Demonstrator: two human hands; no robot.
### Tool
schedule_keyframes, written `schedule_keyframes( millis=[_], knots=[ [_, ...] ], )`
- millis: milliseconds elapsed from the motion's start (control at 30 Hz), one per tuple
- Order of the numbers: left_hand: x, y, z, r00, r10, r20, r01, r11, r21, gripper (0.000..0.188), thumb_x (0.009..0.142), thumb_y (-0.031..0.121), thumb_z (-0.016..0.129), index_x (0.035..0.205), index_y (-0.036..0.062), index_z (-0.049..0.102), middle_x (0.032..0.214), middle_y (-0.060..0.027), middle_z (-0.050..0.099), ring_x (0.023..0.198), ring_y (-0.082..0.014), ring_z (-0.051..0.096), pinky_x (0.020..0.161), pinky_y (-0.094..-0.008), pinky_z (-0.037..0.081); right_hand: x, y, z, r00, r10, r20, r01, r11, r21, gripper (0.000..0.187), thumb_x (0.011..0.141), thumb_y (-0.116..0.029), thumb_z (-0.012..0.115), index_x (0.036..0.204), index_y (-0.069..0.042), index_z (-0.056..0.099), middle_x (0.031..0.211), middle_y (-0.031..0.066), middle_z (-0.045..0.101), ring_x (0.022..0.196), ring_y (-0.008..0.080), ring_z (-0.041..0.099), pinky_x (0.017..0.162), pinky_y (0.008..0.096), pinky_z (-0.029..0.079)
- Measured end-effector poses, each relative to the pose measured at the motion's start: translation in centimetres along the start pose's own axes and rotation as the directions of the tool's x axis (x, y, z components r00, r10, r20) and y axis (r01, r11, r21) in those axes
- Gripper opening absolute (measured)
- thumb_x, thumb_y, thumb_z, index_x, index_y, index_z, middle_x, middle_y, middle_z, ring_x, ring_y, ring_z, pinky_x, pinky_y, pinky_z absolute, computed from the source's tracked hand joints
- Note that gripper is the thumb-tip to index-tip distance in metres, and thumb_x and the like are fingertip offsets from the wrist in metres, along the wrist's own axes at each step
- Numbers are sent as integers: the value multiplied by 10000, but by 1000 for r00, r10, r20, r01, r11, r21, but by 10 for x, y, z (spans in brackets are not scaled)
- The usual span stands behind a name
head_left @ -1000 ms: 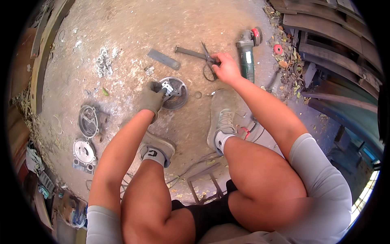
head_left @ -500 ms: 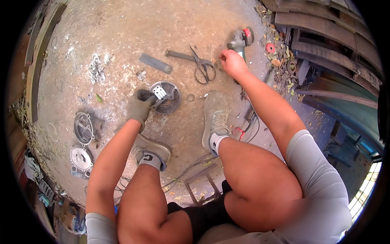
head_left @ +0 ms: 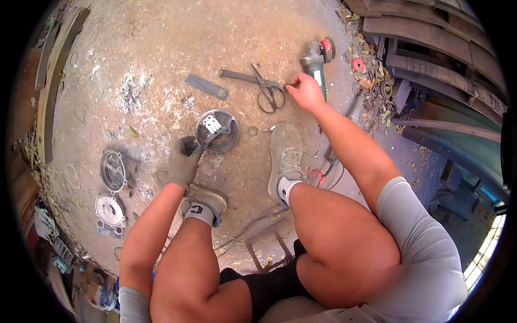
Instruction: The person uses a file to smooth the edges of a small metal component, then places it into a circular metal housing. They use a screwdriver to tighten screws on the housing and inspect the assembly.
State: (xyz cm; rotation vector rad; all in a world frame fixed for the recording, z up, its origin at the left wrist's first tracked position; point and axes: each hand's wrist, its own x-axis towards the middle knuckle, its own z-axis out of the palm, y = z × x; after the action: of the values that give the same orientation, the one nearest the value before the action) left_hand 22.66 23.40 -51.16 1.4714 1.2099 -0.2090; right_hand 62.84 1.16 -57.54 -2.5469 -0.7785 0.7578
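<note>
My left hand [head_left: 184,161], in a dark glove, is closed on a small dark metal piece [head_left: 203,146] at the rim of a round metal housing [head_left: 236,141]. A pale slotted plate [head_left: 212,125] lies inside that housing; my fingers hide part of the piece. My bare right hand [head_left: 306,93] is pinched at the right end of a narrow flat metal bar [head_left: 237,75]. Black-handled scissors [head_left: 267,85] lie across the bar, their loops close to my fingertips. Just beyond that hand rests an angle grinder [head_left: 314,62] with a red guard.
A wider flat metal strip [head_left: 207,86] lies left of the scissors. Two round metal castings [head_left: 109,210] sit at the left. Cables [head_left: 247,223] run by my shoes [head_left: 286,153]. Wooden planks [head_left: 431,35] line the right, and a beam [head_left: 54,81] the left.
My right hand has moved down and left from beside the grinder to the bar's end. My left hand has drawn slightly back from the housing, toward me.
</note>
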Motion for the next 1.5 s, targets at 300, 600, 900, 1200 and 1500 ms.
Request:
schedule_keyframes(
  millis=[300,600,900,1200,1500],
  knots=[
    [6,-18,-6,997,76,-14,-75,994,78,449,1027,207,787,1410,30,634,1282,-129,750,1138,-224,729,984,-371,587,76,-86,4,926,-343,156,374,888,-269,275,1008,-196,609,1210,-146,788,1201,166,777,1176,397,718,1006,497,587],
    [10,-15,-12,992,116,-55,-104,977,186,463,1017,230,790,1422,63,641,1348,-140,709,1101,-238,740,829,-379,627,74,-78,17,976,-194,102,208,965,-159,221,987,-180,693,1162,-74,776,1148,149,795,1082,327,756,895,445,608],
    [92,23,-21,775,629,-59,-417,580,699,511,963,252,788,1435,109,651,1378,-200,653,1194,-402,698,1016,-484,593,5,-46,1,845,97,527,-535,119,836,73,976,-129,594,1043,-106,611,953,50,662,768,159,596,643,296,463],
    [131,54,-17,928,362,86,-269,493,827,336,1021,236,711,1318,82,672,1386,-186,657,1235,-421,679,1066,-504,571,-40,-127,49,824,41,565,-385,772,506,160,995,-231,709,1030,-75,704,868,52,670,797,145,634,643,338,506],
    [63,37,-18,971,169,-168,-71,878,473,680,885,305,850,1452,0,633,1302,-273,702,1156,-370,738,1009,-438,597,-64,-152,106,837,-168,520,76,978,194,291,981,-259,758,1221,-95,776,1131,167,803,1063,350,767,940,445,602]
  ],
)
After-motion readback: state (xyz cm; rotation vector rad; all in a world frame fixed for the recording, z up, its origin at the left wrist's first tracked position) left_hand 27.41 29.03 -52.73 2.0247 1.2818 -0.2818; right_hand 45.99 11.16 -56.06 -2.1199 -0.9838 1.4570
